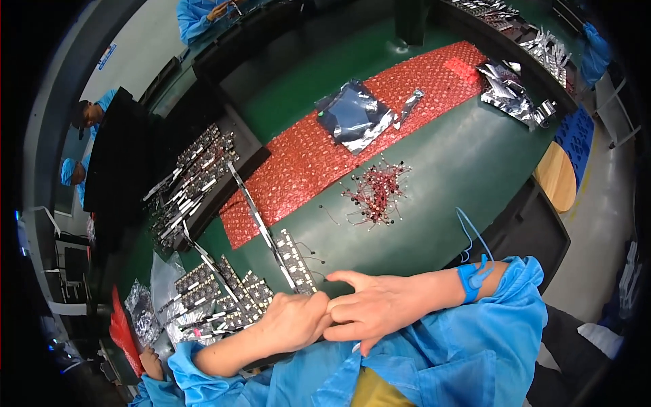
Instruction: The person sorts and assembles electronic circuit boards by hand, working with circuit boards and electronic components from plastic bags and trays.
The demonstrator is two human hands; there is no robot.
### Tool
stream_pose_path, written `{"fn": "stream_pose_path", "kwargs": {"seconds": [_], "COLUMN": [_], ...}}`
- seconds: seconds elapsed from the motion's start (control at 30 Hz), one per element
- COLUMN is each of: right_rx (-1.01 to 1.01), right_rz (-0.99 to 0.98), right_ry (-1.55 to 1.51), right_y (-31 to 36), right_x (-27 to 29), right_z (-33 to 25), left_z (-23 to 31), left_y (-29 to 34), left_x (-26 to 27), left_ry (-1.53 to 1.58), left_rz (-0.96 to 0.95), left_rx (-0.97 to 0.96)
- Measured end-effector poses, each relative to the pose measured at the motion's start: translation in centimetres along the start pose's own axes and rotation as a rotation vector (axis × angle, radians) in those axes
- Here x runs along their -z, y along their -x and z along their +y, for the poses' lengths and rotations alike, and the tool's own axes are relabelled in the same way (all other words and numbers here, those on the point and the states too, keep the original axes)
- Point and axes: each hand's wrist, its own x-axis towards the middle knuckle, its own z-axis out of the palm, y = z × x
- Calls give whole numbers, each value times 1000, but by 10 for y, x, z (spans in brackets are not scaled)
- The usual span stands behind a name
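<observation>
My left hand [295, 319] is closed at the near end of a narrow black circuit board [295, 261], which stretches away from me over the green table. Small dark wires stick out from the board's right side. My right hand [380, 305] reaches in from the right, its fingertips meeting the left hand's; one finger stands out from the others. What its fingertips pinch, if anything, is hidden. A long thin black-and-white strip [261, 227] lies along the board's left. Farther off lies a tangled pile of short red and black wires [376, 193] with small black ends.
More circuit boards [230, 292] are heaped left of my hands; others fill a dark tray [254, 159]. Red bubble wrap [291, 169] crosses the table under a silver antistatic bag [356, 115]. A blue cord [468, 230] runs near my right wrist. Another person's hand [150, 361] shows at lower left.
</observation>
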Motion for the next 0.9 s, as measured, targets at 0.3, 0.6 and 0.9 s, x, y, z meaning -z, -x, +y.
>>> {"fn": "stream_pose_path", "kwargs": {"seconds": [0.3, 0.6, 0.9], "right_rx": [-525, -713, -826], "right_rz": [145, -49, 341], "right_ry": [558, 578, 352], "right_y": [56, 55, 19], "right_x": [76, 32, 74], "right_z": [53, 62, 101], "left_z": [-33, -36, -32], "left_y": [-44, -65, -67], "left_x": [2, -38, -27], "left_ry": [-181, -327, -106], "left_rz": [46, 115, 276], "left_rx": [354, 162, 62]}}
